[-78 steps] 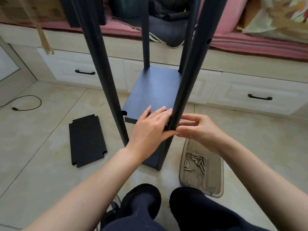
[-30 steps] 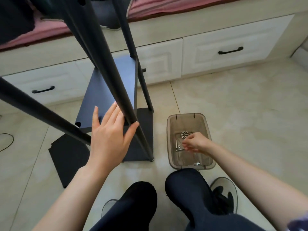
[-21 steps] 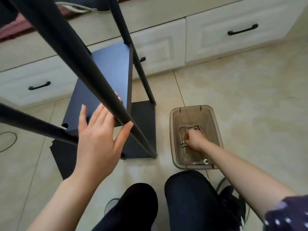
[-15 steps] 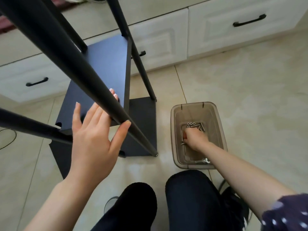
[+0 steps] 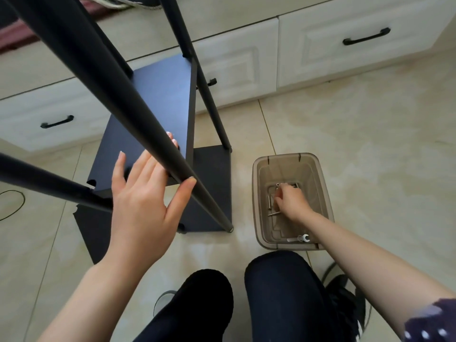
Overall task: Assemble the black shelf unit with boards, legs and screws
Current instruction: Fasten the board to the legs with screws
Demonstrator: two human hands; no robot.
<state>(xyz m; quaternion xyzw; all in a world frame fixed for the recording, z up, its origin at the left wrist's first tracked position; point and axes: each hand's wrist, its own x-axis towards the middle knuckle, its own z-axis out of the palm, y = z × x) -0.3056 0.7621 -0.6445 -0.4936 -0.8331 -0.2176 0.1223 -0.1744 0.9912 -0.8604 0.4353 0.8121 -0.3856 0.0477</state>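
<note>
The tiled floor fills most of the view, with white drawer fronts along the far side. On it stands the black shelf unit, tilted in the view, its upper board fixed between the legs and a lower board resting at floor level. The nearest leg runs diagonally from upper left down to its foot near the middle of the floor. A loose black board lies flat on the floor partly under the unit.

Compared with half a second ago, the view has barely shifted and the unit stands where it did. The left hand is still spread, fingers flat against the upper board's near edge and the thumb hooked round the nearest leg. The right hand remains down inside the brown translucent tray beside the unit, fingers curled together over the screws; whether it has pinched one, I cannot tell. A small wrench lies at the tray's near end.
</note>
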